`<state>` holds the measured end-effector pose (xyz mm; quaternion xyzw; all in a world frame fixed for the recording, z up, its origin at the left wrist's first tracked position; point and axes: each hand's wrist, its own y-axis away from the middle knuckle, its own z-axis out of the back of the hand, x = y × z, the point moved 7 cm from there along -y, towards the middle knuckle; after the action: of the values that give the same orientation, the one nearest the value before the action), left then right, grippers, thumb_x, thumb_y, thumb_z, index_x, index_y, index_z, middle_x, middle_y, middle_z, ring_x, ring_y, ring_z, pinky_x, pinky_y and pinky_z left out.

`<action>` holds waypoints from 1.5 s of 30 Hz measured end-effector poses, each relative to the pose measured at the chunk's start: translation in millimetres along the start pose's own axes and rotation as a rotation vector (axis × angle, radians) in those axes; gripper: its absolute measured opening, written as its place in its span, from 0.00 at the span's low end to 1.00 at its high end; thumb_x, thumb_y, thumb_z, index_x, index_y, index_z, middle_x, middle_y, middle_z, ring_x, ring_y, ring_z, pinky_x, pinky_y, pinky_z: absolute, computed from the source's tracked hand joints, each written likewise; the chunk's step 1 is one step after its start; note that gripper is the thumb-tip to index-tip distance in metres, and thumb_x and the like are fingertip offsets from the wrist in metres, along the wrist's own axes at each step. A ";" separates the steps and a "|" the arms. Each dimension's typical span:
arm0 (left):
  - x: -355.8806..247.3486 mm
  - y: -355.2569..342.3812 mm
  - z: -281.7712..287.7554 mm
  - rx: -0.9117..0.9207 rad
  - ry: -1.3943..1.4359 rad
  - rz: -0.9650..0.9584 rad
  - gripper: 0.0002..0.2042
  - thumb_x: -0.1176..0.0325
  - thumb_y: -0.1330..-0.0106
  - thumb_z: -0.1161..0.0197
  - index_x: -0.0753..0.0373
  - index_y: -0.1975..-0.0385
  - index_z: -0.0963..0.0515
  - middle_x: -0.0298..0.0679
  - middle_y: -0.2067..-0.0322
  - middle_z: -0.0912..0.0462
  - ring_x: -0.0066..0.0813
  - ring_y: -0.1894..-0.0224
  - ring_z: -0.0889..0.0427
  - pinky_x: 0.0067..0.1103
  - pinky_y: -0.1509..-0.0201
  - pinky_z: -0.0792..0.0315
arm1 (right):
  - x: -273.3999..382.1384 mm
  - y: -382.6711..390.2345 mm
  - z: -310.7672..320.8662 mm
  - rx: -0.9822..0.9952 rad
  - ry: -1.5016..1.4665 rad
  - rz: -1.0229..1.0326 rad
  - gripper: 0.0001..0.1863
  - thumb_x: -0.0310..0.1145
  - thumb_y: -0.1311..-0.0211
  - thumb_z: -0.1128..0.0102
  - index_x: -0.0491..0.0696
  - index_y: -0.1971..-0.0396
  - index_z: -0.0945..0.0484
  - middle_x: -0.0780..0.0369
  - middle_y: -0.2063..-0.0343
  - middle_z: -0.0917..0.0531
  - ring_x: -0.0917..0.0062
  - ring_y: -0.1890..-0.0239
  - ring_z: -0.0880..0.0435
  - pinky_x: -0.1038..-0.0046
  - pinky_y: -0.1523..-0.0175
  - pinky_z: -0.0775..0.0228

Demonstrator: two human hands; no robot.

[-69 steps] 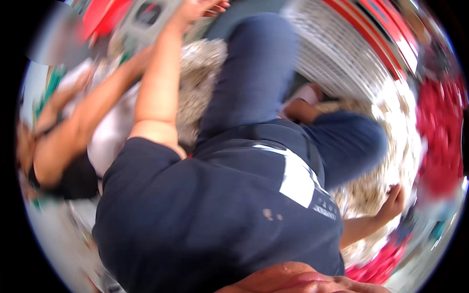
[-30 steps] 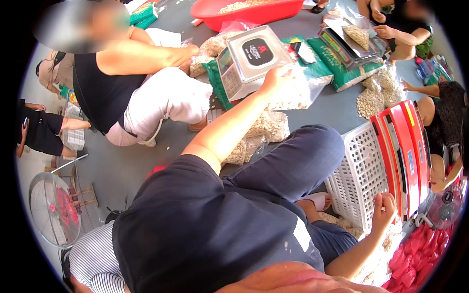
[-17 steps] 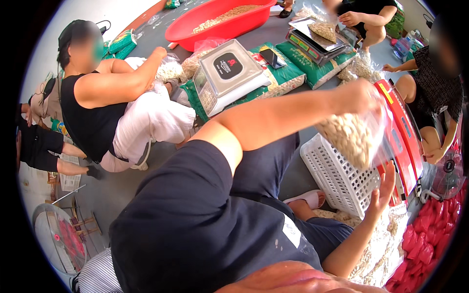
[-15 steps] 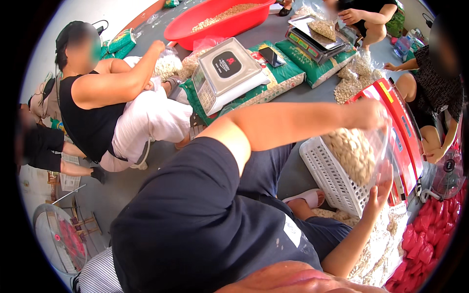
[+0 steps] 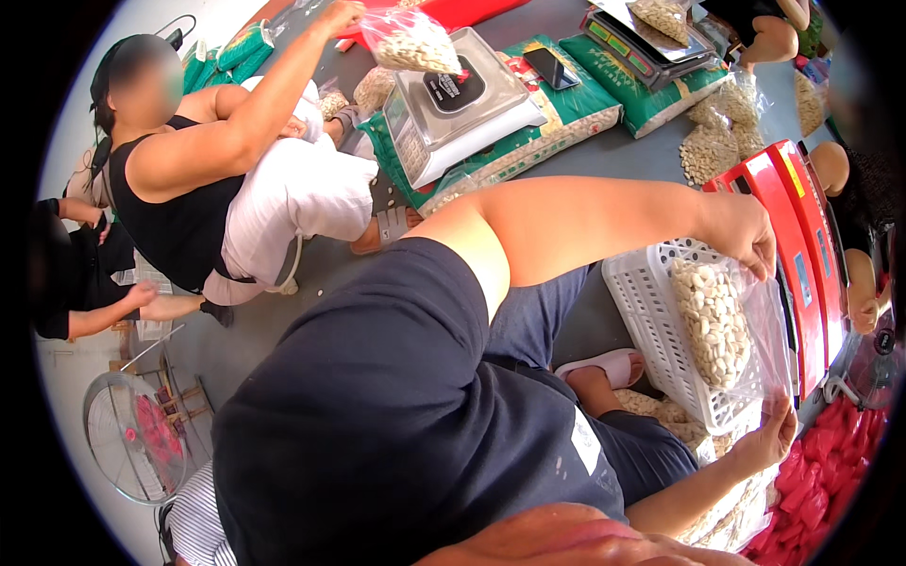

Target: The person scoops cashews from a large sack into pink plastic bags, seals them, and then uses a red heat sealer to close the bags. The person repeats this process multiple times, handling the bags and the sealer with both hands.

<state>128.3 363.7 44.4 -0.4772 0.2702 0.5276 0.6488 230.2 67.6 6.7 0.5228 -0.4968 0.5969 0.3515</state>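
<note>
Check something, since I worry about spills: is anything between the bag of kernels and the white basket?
Nothing visible. The bag hangs in front of the white basket, pinched at its top by the left hand, with the right hand at its lower edge.
</note>
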 end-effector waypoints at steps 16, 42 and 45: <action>-5.2 10.5 32.5 -0.193 0.042 0.043 0.06 0.70 0.55 0.33 0.59 0.75 0.18 0.32 0.77 0.18 0.15 0.75 0.21 0.13 0.69 0.30 | 52.8 18.5 -0.1 -0.141 0.712 0.271 0.16 0.36 0.49 0.37 0.44 0.86 0.31 0.68 0.86 0.30 0.87 0.81 0.33 0.85 0.71 0.32; 30.5 15.4 11.9 -0.063 0.247 0.251 0.10 0.66 0.41 0.41 0.66 0.64 0.22 0.39 0.69 0.20 0.21 0.65 0.22 0.17 0.56 0.30 | 3.4 -0.6 -4.7 0.074 0.072 -0.160 0.09 0.32 0.45 0.41 0.40 0.74 0.22 0.61 0.74 0.19 0.84 0.75 0.23 0.83 0.66 0.31; 23.3 14.8 15.4 -0.150 0.214 0.221 0.08 0.69 0.41 0.42 0.67 0.67 0.22 0.39 0.72 0.19 0.20 0.67 0.21 0.17 0.60 0.28 | 8.0 -4.1 -19.5 0.143 0.090 -0.161 0.10 0.33 0.41 0.46 0.42 0.68 0.23 0.62 0.72 0.19 0.83 0.76 0.22 0.84 0.69 0.32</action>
<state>118.9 387.5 25.7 -0.5451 0.3486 0.5605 0.5170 227.1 86.6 16.2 0.5572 -0.3933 0.6235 0.3821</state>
